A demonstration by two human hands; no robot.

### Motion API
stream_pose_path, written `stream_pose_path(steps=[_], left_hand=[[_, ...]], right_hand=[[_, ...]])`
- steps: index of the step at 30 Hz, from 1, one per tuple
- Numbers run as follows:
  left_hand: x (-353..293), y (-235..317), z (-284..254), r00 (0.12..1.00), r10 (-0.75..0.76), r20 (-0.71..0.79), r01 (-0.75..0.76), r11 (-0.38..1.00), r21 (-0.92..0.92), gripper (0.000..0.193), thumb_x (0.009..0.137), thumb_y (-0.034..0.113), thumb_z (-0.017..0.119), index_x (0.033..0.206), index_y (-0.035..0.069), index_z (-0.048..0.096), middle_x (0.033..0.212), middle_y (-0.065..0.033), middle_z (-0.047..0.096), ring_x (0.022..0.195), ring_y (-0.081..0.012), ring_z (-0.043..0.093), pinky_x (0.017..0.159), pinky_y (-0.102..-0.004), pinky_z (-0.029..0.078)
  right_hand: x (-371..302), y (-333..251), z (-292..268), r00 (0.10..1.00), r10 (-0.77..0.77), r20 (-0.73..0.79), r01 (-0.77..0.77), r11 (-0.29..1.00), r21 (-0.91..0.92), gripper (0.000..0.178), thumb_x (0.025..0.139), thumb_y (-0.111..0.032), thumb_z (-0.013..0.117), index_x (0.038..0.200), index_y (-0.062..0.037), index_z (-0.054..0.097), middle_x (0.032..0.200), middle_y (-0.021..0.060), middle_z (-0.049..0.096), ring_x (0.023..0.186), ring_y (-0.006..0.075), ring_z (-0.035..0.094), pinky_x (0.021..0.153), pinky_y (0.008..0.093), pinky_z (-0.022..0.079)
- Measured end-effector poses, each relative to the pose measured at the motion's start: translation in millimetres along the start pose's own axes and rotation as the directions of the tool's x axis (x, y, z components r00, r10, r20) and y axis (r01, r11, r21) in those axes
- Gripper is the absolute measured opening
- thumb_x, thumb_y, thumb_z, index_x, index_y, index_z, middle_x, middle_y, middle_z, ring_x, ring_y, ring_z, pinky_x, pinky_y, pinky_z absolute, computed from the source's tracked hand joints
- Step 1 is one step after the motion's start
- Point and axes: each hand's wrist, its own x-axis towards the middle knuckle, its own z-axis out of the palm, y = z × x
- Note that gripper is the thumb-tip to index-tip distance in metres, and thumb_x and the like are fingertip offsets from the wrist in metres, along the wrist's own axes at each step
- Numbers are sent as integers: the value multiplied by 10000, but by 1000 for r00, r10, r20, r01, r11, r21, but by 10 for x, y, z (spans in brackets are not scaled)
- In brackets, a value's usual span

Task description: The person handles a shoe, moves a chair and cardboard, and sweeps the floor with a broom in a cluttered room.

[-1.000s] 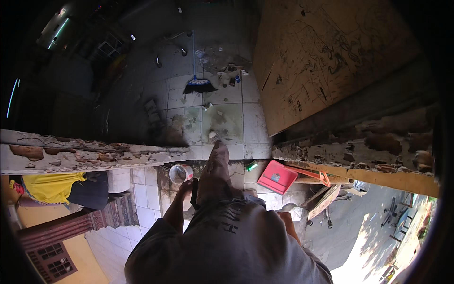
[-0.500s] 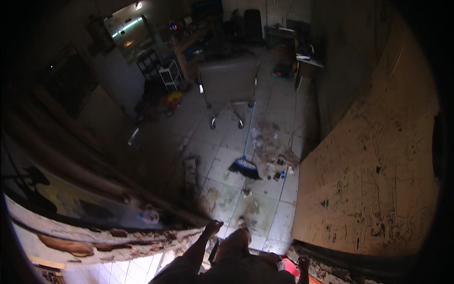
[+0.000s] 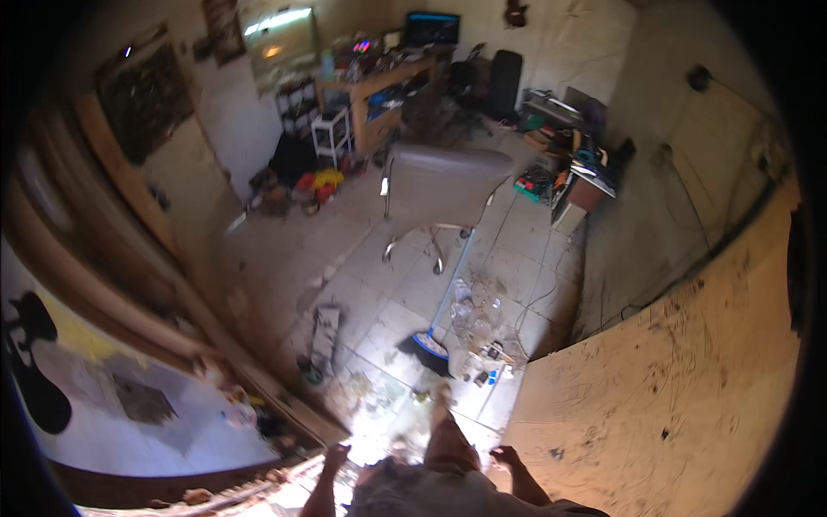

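My left hand [image 3: 338, 454] hangs low beside my body, near the doorway's left edge. My right hand [image 3: 506, 457] is on the other side, close to the lower edge of a light wooden door panel [image 3: 655, 396]; I cannot tell whether they touch. Both hands are small and blurred, their fingers seeming bent, and nothing held shows in either. Ahead of my leg [image 3: 448, 444], a broom [image 3: 431, 348] with black bristles and a blue head lies on the tiled floor [image 3: 392, 323], its pale blue handle pointing toward a chair.
Rubbish [image 3: 478, 314] is swept together right of the broom. A grey-brown wheeled chair [image 3: 448, 185] stands beyond it. Farther back are a wooden desk [image 3: 370, 86], a white shelf stand [image 3: 331, 136] and a cluttered low table [image 3: 586, 181]. A long dark object [image 3: 325, 336] lies at left.
I have moved through the doorway, and the room looks brighter. The broom appears lower and nearer. My right hand has swung forward beside the door panel; my left is lower in view.
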Motion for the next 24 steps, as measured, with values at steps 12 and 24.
stream_pose_path(steps=[12, 24], left_hand=[[124, 1258, 920, 916, -398, -51, 329, 819, -470, 461, 859, 510, 569, 1021, 79, 609, 959, -186, 672, 860, -349, 658, 801, -410, 528], [1709, 2013, 1930, 749, -635, 188, 652, 658, -377, 454, 867, 446, 534, 1150, 90, 525, 1045, -163, 613, 934, -310, 619, 811, -440, 500]], right_hand=[[3026, -903, -1311, 893, -258, 370, 422, 766, -484, 235, 839, -139, 605, 1059, -86, 667, 853, 138, 687, 707, 239, 669, 648, 365, 542], [7074, -2519, 119, 885, -356, 300, 429, 371, -824, 656, 795, -16, 554, 1401, -166, 352, 1315, 239, 419, 1104, 424, 525, 894, 509, 465]])
